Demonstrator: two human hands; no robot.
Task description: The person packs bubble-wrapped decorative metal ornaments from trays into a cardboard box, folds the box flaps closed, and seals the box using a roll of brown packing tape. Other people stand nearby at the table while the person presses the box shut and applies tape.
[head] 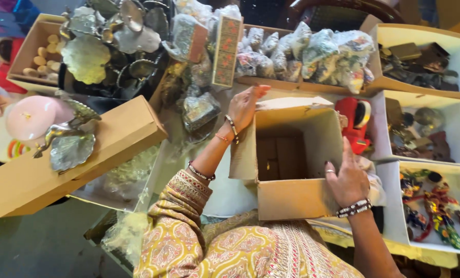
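An open brown cardboard box (297,198) stands in front of me, with flat brown pieces lying at its bottom. My left hand (244,107) presses on the box's far left flap, fingers spread. On the near right wall rests my right hand (347,177), with its thumb over the rim. Both wrists wear bracelets, and the left arm is in a patterned yellow sleeve.
A long flat cardboard box (106,141) lies at the left with a metal shell-shaped dish (71,149) and a pink round object (32,117) on it. White trays (382,128) of small ornaments stand at the right. Bagged items (312,54) and metal dishes (86,56) fill the back.
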